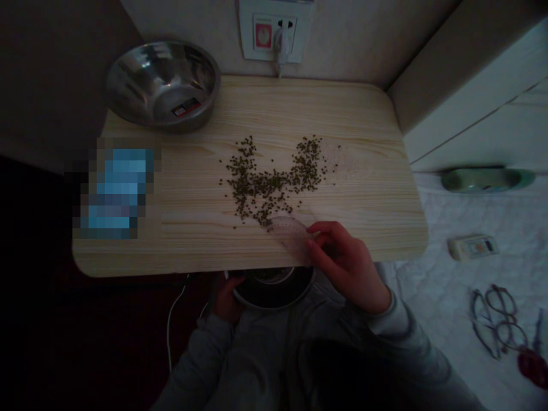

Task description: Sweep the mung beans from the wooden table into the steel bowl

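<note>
Small dark green beans (pixel 268 182) lie scattered in a rough U shape on the pale wood-grain table. Between its thumb and fingers, my right hand (pixel 349 262) pinches a clear plastic protractor (pixel 289 231). The protractor's curved edge touches the beans closest to me. Below the table's front edge, my left hand (pixel 228 298) grips the left side of a dark round bowl (pixel 276 294) with a pale rim. The tabletop hides part of this bowl, and I cannot make out its contents.
A steel basin (pixel 165 85) stands at the table's back left, with a blurred-out blue screen (pixel 117 191) in front of it. A plug (pixel 281 43) sits in the wall socket. On the white bedding (pixel 415 228) at right lie a remote control (pixel 473 247) and glasses (pixel 500 302).
</note>
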Motion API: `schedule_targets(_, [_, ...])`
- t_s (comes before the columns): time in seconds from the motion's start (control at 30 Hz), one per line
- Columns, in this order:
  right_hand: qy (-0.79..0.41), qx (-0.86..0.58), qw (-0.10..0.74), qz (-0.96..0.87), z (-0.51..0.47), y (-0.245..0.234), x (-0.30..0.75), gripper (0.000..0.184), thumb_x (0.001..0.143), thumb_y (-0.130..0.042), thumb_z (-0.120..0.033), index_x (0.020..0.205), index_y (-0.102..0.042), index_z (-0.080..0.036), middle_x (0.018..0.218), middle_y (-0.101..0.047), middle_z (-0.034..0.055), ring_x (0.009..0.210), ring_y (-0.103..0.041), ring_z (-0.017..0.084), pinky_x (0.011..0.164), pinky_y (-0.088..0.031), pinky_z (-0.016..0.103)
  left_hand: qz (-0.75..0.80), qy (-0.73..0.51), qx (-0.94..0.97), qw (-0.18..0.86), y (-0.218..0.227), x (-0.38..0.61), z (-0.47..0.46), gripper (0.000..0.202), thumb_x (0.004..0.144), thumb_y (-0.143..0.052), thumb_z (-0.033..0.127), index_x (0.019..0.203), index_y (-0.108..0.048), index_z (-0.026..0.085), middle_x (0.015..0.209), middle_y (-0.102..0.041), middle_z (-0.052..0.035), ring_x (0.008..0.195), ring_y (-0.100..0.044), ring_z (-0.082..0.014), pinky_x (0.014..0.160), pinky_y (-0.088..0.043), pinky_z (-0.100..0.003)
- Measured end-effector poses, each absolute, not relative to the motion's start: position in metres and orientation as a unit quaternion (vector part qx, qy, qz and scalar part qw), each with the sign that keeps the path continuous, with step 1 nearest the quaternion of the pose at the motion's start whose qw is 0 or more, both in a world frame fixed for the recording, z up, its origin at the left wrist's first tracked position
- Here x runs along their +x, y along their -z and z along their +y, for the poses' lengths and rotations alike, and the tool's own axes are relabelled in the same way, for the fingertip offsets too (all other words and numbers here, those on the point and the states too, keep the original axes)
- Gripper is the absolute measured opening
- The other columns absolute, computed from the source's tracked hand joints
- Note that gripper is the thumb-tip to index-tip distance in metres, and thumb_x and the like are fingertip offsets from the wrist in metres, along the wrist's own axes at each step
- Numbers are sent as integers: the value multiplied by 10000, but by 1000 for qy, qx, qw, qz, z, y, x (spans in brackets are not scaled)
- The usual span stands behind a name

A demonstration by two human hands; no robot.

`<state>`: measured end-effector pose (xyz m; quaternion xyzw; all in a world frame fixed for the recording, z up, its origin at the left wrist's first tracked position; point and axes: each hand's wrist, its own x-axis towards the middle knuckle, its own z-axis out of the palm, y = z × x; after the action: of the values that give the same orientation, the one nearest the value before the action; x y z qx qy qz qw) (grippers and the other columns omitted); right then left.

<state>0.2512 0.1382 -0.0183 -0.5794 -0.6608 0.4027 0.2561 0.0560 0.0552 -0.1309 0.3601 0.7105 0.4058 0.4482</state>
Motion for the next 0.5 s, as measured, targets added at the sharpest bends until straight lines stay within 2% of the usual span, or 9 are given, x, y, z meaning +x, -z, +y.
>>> schedule_targets(0.23, [-388, -596, 276, -647, 142, 21, 254, 228, 698, -417, -285, 900, -445, -182, 558, -478, -20, 530, -436, 78, 496, -338, 198, 711, -410, 351, 452, 133, 56, 54, 194, 312, -614, 117, 489, -599, 196, 654, -583, -33, 740, -527, -242, 717, -397, -388])
schedule_targets(0.5, [-412, -571, 269, -657, 141, 19, 251, 209, 695, -423, -281, 872, -460, -176, 542, -473, -22, 525, -435, 75, 488, -333, 193, 714, -419, 327, 456, 133, 58, 53, 132, 384, -611, 181, 513, -583, 183, 736, -584, -33, 809, -513, -231, 761, -376, -365])
